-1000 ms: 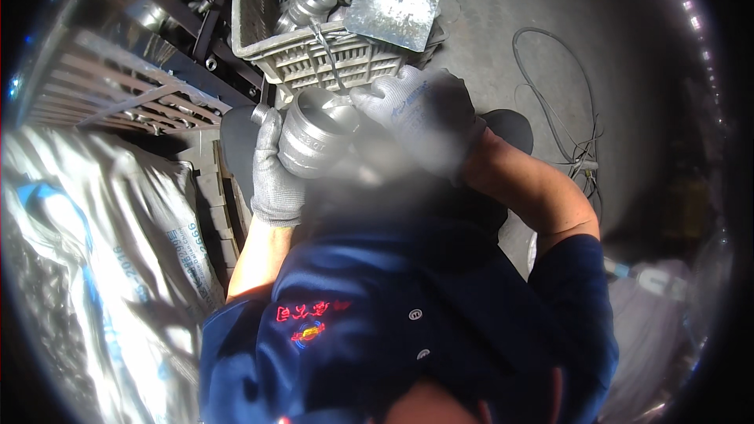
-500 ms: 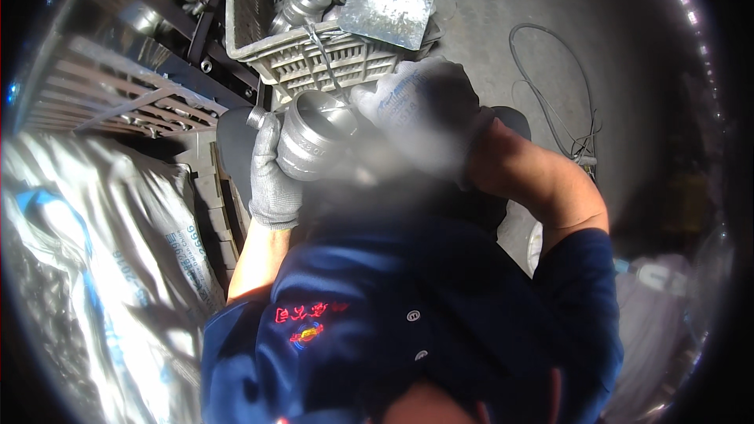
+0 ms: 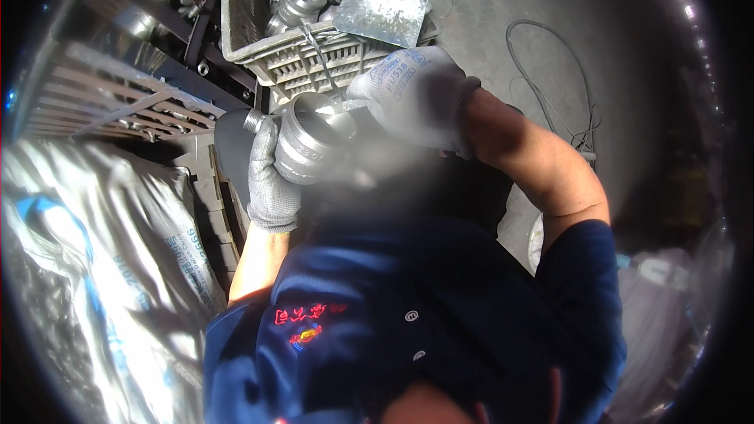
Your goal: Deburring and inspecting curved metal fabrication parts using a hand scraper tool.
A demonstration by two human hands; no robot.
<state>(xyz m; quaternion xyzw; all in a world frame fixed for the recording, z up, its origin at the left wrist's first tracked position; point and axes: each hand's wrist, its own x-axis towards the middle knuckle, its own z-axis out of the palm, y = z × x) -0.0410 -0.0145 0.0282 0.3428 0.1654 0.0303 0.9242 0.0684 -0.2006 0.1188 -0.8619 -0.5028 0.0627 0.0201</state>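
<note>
My left hand (image 3: 272, 180), in a grey knit glove, grips a hollow grey metal pipe fitting (image 3: 305, 159) by its left side. The fitting's wide round mouth tilts up, and a small threaded stub (image 3: 253, 120) shows above my fingers. My right hand (image 3: 412, 98), in a pale glove with blue print, is closed at the right rim of that mouth. Its fingertips point toward the opening; whatever they hold is too unclear to name. A blurred, hazy patch covers the area below both hands.
Ahead stands a grey plastic crate (image 3: 275, 67) with several similar fittings (image 3: 302, 4). A flat metal sheet (image 3: 389, 0) lies on its right corner, and a thin strip (image 3: 320, 55) hangs from its front rim. White sacks (image 3: 102, 243) lie left, below a metal rack (image 3: 118, 102). A cable (image 3: 542, 27) loops across the floor.
My right hand has shifted slightly up and left, its wrist turning so the glove's back shows more. My left hand keeps its grip on the fitting, which has barely moved.
</note>
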